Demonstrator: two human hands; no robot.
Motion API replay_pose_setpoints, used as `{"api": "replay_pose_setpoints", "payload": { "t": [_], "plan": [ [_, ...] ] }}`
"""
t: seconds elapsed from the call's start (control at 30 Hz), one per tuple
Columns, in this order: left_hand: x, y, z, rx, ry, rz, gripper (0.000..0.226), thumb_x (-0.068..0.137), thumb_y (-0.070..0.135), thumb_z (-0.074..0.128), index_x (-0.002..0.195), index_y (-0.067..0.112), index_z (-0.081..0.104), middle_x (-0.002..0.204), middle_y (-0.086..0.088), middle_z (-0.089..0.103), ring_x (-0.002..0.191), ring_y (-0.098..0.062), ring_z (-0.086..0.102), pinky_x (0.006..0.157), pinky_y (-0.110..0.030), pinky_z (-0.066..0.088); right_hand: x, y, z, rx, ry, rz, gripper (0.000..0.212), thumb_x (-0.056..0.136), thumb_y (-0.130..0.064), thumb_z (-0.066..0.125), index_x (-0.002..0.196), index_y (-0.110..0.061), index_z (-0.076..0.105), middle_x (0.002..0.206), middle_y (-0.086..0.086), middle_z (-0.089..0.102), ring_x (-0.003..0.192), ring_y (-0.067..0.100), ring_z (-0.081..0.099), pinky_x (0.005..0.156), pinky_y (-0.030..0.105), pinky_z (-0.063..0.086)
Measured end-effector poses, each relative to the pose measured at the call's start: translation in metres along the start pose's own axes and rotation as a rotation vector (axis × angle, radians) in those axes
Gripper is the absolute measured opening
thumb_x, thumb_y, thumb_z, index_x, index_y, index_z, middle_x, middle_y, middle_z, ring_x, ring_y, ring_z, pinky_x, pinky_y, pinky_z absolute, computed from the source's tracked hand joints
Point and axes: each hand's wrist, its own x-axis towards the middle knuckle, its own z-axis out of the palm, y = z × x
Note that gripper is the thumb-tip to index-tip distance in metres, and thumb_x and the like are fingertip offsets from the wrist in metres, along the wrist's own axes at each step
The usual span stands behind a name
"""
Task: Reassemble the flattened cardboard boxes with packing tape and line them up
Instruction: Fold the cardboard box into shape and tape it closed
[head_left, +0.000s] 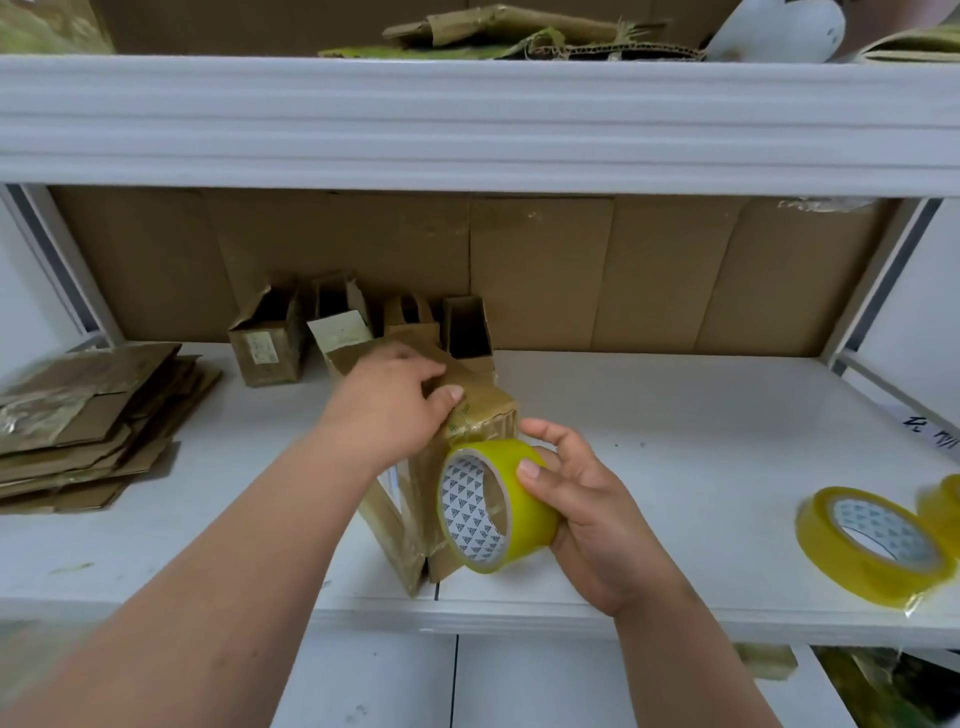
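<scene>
Currently, box in hand (467, 410): standing tilted on the shelf (675, 415) between both hands, being taped at its upper end.
Left hand (387, 402): gripping the box top, fingers curled over it, thumb pressing the near face.
Right hand (576, 499): grasping the tape roll (493, 506), thumb on the outer band, just beside the box's right face.
Tape risk: possibly wrinkling or sticking to itself if pulled at an angle; free end too hard to make out.
Box risk: likely skewing or collapsing again if the left grip loosens, flaps looking worn and already layered with old tape.
Finished boxes (363, 332): standing in a rough row just beyond the left hand; risking a knock from the tilted box.
Flat stack (88, 426): lying well left of the left hand, waiting.
Spare rolls (872, 545): lying well right of the right hand, near the shelf's front edge, possibly sliding off if bumped.
</scene>
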Motion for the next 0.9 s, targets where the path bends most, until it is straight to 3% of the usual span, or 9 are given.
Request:
{"api": "replay_pose_setpoints", "payload": {
  "t": [0.13,0.3,0.37,0.43,0.53,0.63,0.9],
  "plan": [
    [-0.019,0.006,-0.002,-0.095,-0.166,0.059,0.071,0.09,0.064,0.047,0.15,0.025,0.038,0.159,-0.002,0.029,0.147,-0.021,0.025,0.121,-0.041,0.017,-0.001,0.001,0.004,-0.038,0.07,-0.035,0.046,0.081,-0.026,0.075,0.116,-0.012,0.048,0.096,0.0,0.075,0.088,0.016,0.07,0.075,0.03,0.058],
    [-0.017,-0.006,-0.004,-0.144,-0.131,0.076,0.065,0.091,0.055,0.058,0.145,0.022,0.043,0.153,-0.001,0.041,0.139,-0.021,0.037,0.114,-0.033,0.027,-0.005,0.013,0.005,-0.168,0.075,-0.017,0.053,0.083,-0.05,0.07,0.11,-0.006,0.059,0.102,0.012,0.073,0.093,0.025,0.069,0.087,0.041,0.056],
    [-0.016,-0.012,0.0,-0.102,-0.113,0.122,0.064,0.093,0.052,0.054,0.146,0.019,0.044,0.156,-0.001,0.036,0.143,-0.02,0.032,0.12,-0.038,0.021,-0.006,0.02,0.006,-0.141,0.031,-0.004,0.043,0.087,-0.045,0.062,0.112,-0.01,0.066,0.11,0.013,0.072,0.103,0.028,0.067,0.098,0.045,0.051],
    [-0.016,-0.019,0.004,-0.092,-0.059,0.169,0.066,0.091,0.053,0.051,0.144,0.014,0.048,0.151,-0.002,0.04,0.14,-0.022,0.035,0.118,-0.035,0.026,-0.008,0.025,0.005,-0.089,0.001,0.008,0.037,0.088,-0.033,0.055,0.114,-0.009,0.066,0.114,0.014,0.07,0.108,0.028,0.064,0.102,0.045,0.045],
    [-0.017,-0.027,0.005,-0.087,-0.007,0.187,0.067,0.089,0.054,0.046,0.141,0.012,0.053,0.138,-0.005,0.046,0.13,-0.024,0.042,0.108,-0.029,0.031,-0.009,0.025,0.002,-0.13,-0.042,-0.013,0.029,0.08,-0.024,0.054,0.103,-0.009,0.065,0.097,0.007,0.07,0.091,0.015,0.061,0.085,0.029,0.046],
    [-0.016,-0.035,0.004,-0.083,-0.003,0.207,0.061,0.092,0.051,0.045,0.141,0.016,0.053,0.14,-0.003,0.049,0.128,-0.022,0.047,0.106,-0.032,0.037,-0.009,0.028,0.006,-0.197,-0.073,-0.017,0.025,0.08,-0.026,0.054,0.099,-0.012,0.063,0.09,-0.003,0.069,0.082,0.006,0.06,0.075,0.014,0.045],
    [-0.008,-0.05,0.002,-0.029,0.032,0.157,0.049,0.098,0.045,0.046,0.139,0.019,0.053,0.142,-0.002,0.053,0.128,-0.022,0.051,0.103,-0.035,0.042,-0.012,0.054,0.024,-0.289,-0.039,0.053,0.028,0.083,-0.039,0.052,0.101,-0.019,0.063,0.091,-0.006,0.067,0.083,0.005,0.058,0.077,0.016,0.044]
  ]
}}
